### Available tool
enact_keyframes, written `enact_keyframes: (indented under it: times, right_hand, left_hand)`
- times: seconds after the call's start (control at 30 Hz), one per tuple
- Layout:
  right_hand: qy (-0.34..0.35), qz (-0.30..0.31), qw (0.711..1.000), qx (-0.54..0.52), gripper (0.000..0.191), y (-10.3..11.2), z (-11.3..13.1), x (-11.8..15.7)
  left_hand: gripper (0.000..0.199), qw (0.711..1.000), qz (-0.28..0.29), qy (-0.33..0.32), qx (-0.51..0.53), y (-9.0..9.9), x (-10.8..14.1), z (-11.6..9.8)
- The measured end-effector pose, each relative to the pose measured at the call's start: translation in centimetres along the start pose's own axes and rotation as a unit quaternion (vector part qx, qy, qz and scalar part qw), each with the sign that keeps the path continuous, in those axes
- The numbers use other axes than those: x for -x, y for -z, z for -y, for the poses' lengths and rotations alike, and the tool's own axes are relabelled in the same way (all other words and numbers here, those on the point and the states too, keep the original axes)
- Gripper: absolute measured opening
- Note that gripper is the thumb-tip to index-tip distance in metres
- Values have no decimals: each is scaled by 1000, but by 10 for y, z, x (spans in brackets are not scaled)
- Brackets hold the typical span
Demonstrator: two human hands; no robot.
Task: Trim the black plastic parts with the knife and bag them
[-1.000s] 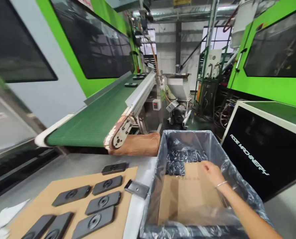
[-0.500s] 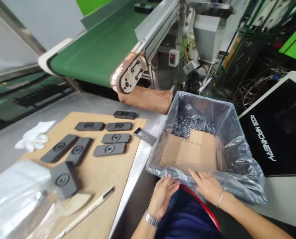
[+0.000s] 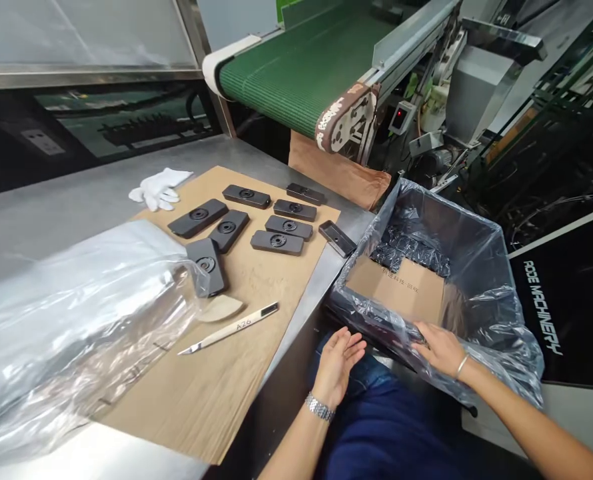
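My left hand [image 3: 337, 360] is held in the air left of the bin's near side, palm turned inward and fingers loosely apart, with nothing in it. At the near rim, my right hand [image 3: 441, 350] has its fingers and thumb closed on the clear plastic liner [image 3: 481, 357]. This liner covers a dark bin. Inside are a cardboard sheet [image 3: 419, 293] with printed characters and, behind it, dark pieces wrapped in plastic [image 3: 416, 243]. A black rectangular part [image 3: 337, 238] lies on the table edge beside the bin.
Several black parts [image 3: 277, 241] lie on stacked cardboard [image 3: 201, 393] on a metal table. Nearby are a white-handled knife [image 3: 231, 328], white glove [image 3: 160, 188] and clear plastic bags [image 3: 86, 320]. A green conveyor [image 3: 296, 80] stands behind; a black machine panel [image 3: 571, 293] is at right.
My view has swung left. My left hand has come away from the bin's near rim. My right hand remains on the rim, and the liner there has shifted, baring some dark bin wall.
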State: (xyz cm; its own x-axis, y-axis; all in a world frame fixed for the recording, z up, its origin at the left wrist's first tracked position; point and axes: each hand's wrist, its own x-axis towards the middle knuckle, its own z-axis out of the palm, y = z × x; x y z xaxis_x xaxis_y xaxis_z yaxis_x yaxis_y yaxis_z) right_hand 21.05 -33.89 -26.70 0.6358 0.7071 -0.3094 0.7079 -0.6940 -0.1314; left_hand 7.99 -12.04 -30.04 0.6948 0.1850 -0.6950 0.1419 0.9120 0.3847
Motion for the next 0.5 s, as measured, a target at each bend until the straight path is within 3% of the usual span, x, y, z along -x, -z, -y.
enact_keyframes:
  times: [0.2, 0.27, 0.37, 0.5]
  right_hand:
    - [17, 0, 999, -50, 52, 11, -13, 1]
    - [-19, -30, 998, -49, 51, 20, -29, -2]
    - [-139, -113, 983, -25, 48, 34, -71, -9]
    - [-351, -202, 914, 10, 49, 46, -149, -13]
  left_hand:
    - [42, 999, -26, -20, -2, -11, 0, 2]
    - [46, 999, -33, -22, -13, -21, -2, 5]
    - [52, 998, -54, -14, -33, -39, -13, 12]
    - [41, 993, -93, 7, -69, -60, -37, 17]
